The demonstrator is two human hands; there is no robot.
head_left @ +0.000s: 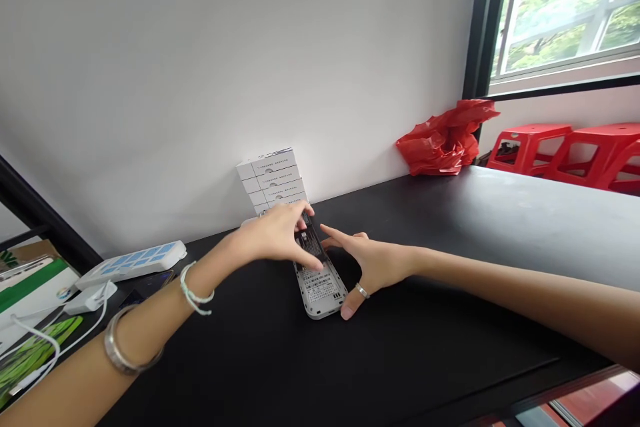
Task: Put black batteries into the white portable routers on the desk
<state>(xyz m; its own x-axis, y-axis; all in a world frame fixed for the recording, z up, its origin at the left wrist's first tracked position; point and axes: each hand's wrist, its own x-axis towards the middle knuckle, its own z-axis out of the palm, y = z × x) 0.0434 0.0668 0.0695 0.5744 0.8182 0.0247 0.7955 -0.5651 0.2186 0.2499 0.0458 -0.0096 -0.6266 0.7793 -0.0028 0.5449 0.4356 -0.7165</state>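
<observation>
A white handheld device (321, 287), long and rounded at the corners, lies on the black table with its inner side facing up. A printed label covers its near half, and a dark recess (311, 243) shows in its far half. My left hand (273, 233) reaches over the far part, thumb resting on the device and fingers curled near its far end, partly hidden. Along the right side is my right hand (373, 260), fingers stretched and apart, its thumb at the near right corner. Whether the right thumb presses on the device I cannot tell.
Several white boxes (273, 177) are stacked against the wall behind the device. A white power strip (133, 263), cables and a white plug adapter (90, 297) lie at the left. A crumpled red plastic bag (443, 140) sits at the back right, near red stools (530, 147).
</observation>
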